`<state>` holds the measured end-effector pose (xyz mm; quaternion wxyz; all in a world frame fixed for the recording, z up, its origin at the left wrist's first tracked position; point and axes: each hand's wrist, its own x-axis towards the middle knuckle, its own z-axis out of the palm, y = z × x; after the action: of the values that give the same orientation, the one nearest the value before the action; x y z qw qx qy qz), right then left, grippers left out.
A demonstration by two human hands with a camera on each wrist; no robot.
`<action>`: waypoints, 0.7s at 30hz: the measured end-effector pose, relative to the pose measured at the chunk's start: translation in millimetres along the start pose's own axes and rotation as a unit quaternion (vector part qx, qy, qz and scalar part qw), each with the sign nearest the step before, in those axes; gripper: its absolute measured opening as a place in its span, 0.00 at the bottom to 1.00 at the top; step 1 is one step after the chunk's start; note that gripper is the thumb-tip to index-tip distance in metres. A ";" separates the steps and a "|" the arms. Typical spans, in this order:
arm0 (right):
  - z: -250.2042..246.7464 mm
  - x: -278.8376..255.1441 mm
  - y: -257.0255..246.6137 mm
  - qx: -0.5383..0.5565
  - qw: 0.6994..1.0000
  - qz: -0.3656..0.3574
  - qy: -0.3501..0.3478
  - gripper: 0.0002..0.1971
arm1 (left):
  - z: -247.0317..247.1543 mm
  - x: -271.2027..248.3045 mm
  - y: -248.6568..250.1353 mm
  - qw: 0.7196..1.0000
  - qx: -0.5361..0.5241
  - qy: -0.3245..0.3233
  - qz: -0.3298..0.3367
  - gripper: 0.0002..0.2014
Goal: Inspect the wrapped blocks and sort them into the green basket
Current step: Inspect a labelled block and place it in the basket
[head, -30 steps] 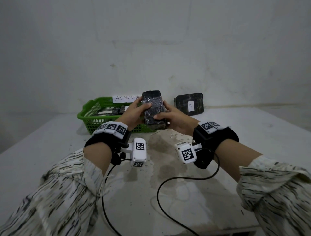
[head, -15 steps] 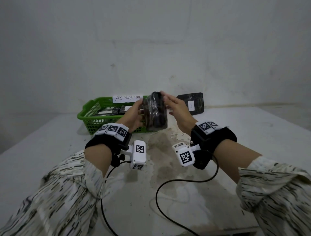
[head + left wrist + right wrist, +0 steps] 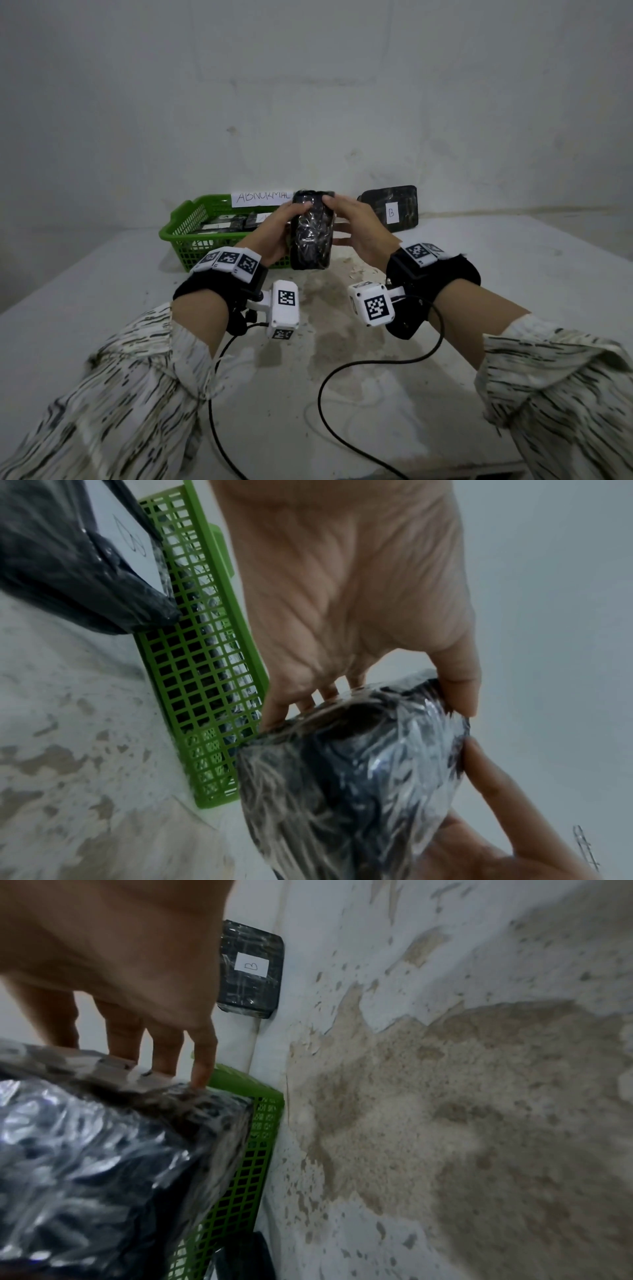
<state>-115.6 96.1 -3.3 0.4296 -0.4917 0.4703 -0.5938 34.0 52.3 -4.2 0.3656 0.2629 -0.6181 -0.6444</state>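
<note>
I hold the plastic-wrapped black block [image 3: 311,236] upright just in front of the green basket [image 3: 191,236] — left hand [image 3: 270,233] gripping it, right hand [image 3: 356,226] fingertips pinching its top. Inspection, I judge — next, lift it over the rim.

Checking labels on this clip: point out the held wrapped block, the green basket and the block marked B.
wrapped block [image 3: 311,236]: head view, crinkled front face.
green basket [image 3: 178,236]: head view, left front rim.
block marked B [image 3: 404,198]: head view, dark wrap right of its label.
</note>
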 end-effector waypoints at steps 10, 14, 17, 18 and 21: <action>-7.4 1.1 3.4 -0.013 0.999 -0.036 -0.008 0.32 | 1.5 -0.1 -1.6 0.997 0.061 0.047 0.005 0.17; -8.0 -0.5 2.4 0.014 0.998 -0.054 -0.014 0.29 | 3.4 0.0 -5.6 0.995 0.058 0.069 0.046 0.17; -8.3 -1.3 5.8 -0.021 0.997 -0.033 -0.069 0.34 | 4.8 1.4 -4.5 0.993 0.061 0.084 0.051 0.16; -8.4 -1.1 7.2 -0.024 0.997 -0.023 -0.076 0.38 | 5.0 1.1 -3.5 0.994 0.056 0.081 0.045 0.17; -11.3 -0.7 9.7 -0.003 0.998 -0.025 -0.059 0.35 | 6.0 1.4 -3.6 0.998 0.038 0.057 0.014 0.19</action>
<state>-126.1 96.5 -13.7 0.4399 -0.5385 0.4333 -0.5734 27.9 54.7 -7.0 0.3986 0.3043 -0.6242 -0.5991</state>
